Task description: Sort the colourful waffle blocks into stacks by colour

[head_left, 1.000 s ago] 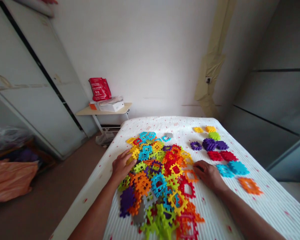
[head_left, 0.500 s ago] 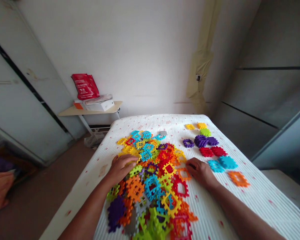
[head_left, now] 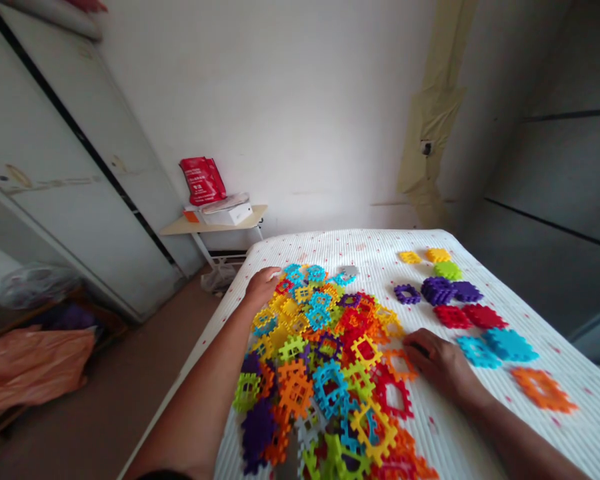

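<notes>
A large heap of interlocking plastic tiles (head_left: 296,390) in many colours covers the middle of the bed. My left hand (head_left: 261,288) is at the heap's far left edge, its fingers stretched toward the blue tiles (head_left: 293,274) and a small red-framed tile (head_left: 284,287). No tile shows in its grasp, and the fingertips are partly hidden. My right hand (head_left: 437,360) rests on the sheet at the heap's right side. Its fingers are loosely bent, with a gap by the thumb, beside an orange square frame tile (head_left: 400,365). No held tile shows there either.
Sorted tiles lie to the right: yellow (head_left: 438,255), green (head_left: 448,270), a purple stack (head_left: 437,291), red (head_left: 485,316), blue (head_left: 511,344) and an orange frame (head_left: 543,389). Beyond the bed's left side stands a small table (head_left: 180,229) with a red bag (head_left: 203,180) and white box (head_left: 227,213).
My left hand has moved from the heap's left middle to its far left edge. My right hand stays beside the same orange frame. The view has turned left.
</notes>
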